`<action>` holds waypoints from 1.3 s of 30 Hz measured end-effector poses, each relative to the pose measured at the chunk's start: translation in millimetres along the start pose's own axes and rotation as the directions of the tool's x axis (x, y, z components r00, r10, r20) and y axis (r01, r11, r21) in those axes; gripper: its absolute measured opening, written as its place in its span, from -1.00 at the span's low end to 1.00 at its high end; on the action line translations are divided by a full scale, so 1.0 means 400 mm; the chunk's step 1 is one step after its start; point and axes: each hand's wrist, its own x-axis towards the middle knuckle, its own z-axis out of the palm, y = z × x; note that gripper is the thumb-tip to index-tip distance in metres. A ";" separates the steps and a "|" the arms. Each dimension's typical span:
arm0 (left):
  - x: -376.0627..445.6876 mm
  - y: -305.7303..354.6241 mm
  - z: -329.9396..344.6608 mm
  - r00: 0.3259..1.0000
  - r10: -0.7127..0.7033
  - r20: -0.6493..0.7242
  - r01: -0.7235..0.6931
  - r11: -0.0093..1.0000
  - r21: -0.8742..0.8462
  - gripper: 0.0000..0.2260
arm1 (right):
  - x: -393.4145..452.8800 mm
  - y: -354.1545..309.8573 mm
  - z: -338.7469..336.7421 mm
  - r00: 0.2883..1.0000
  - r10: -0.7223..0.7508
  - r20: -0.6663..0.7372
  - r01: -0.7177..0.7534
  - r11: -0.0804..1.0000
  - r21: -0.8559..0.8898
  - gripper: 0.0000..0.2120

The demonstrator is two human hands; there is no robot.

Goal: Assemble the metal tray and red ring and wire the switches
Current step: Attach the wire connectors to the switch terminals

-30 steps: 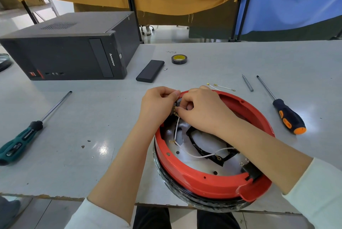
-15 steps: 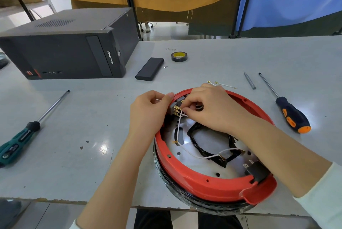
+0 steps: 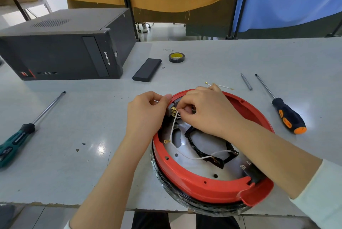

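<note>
moved: my left hand (image 3: pixel 148 114) has slid out to the rim; right hand (image 3: pixel 207 112) still at the switch (image 3: pixel 171 111)
grip: left pinches the red ring (image 3: pixel 203 188) at 10 o'clock; right pinches white wire (image 3: pixel 173 128), I think
where: metal tray (image 3: pixel 196 167) seated inside ring
tip: push spade straight onto brass tab
materials: glossy plastic, dull perforated steel
</note>
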 end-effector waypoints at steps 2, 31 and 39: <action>-0.002 0.000 0.000 1.000 -0.008 0.002 0.008 1.000 -0.015 -0.77 | 0.004 0.004 -0.003 0.999 -0.010 0.037 0.009 0.999 0.031 -0.91; 0.022 0.045 -0.079 0.928 -0.041 0.371 -0.100 0.931 0.351 -0.78 | -0.095 0.178 -0.083 0.984 0.176 0.007 -0.176 0.982 0.071 -0.59; 0.111 0.128 0.001 0.769 0.153 0.621 -0.375 0.894 0.244 -0.56 | -0.006 0.203 -0.092 0.994 0.002 0.107 -0.026 0.975 0.222 -0.68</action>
